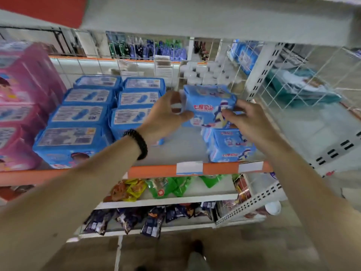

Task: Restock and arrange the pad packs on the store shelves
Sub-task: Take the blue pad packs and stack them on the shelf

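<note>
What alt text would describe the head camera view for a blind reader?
Both hands, left hand and right hand, hold a blue pad pack above the orange-edged shelf. Blue packs lie in rows to the left, pink packs beyond.

A single wide-angle view looks from head height forward and steeply down at a store shelf [156,170], close enough that both forearms run in from the near corners to the left hand [164,116] and right hand [252,122] at the middle. It faces the wire back panel [136,61], with another aisle seen through it far off, and takes in the lower shelves and floor [254,251] near the bottom. Edges bend and blur, probably from lens and motion.
</note>
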